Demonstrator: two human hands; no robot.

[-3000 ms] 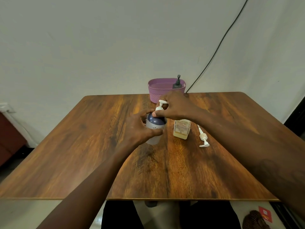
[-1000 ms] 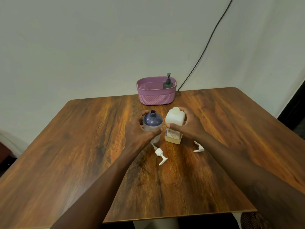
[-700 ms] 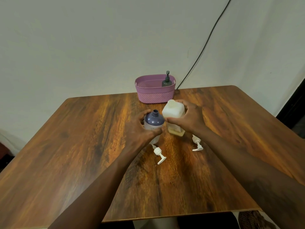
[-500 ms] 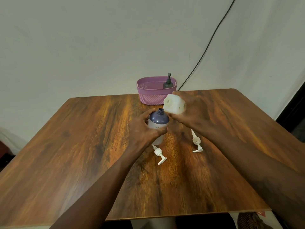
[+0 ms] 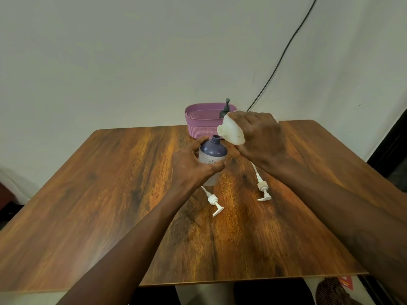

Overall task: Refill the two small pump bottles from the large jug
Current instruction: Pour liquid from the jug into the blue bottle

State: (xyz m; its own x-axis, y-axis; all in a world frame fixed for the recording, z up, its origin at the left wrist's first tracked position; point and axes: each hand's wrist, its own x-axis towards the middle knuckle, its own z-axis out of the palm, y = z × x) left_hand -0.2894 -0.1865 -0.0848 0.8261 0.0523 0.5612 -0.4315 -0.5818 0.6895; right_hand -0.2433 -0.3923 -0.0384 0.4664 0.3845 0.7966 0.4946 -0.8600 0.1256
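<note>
A wooden table (image 5: 110,205) fills the lower frame. At its far edge, upper centre, sits a purple basket (image 5: 202,126). Mid-frame stands an open purple bottle (image 5: 212,159); just below lie two white pump heads (image 5: 213,200) (image 5: 263,189).

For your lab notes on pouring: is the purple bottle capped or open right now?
Open. The purple bottle shows a bare neck, steadied by the left hand. Two white pumps lie on the table.

The table (image 5: 110,194) at mid-frame looked like glossy grained wood; the basket (image 5: 202,126) at its far edge was matt woven-textured plastic; the tipped white bottle (image 5: 231,133) was smooth translucent plastic.
</note>
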